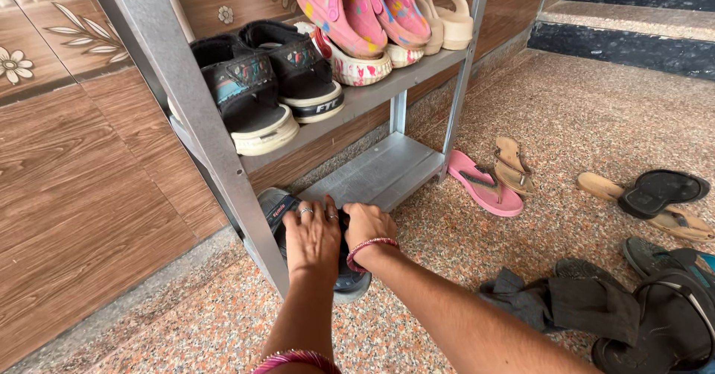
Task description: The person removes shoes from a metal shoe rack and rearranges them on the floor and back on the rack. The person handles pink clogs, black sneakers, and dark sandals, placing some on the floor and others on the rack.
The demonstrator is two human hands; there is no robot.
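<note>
My left hand (311,238) lies flat on top of a dark sandal (277,207) at the left end of the bottom shelf (380,173) of a grey metal shoe rack (186,98). My right hand (367,225) presses on the same footwear just to its right; whether it is one sandal or a pair I cannot tell. Both hands cover most of it, and only its toe and heel edges show. Rings are on my left fingers and bangles on both wrists.
The upper shelf (387,87) carries black sandals (264,83), pink clogs (357,9) and beige slippers (450,16). On the speckled floor lie a pink flip-flop (484,184), tan sandals (514,165), dark slippers (659,191), a dark cloth (551,303). Steps rise at the back right.
</note>
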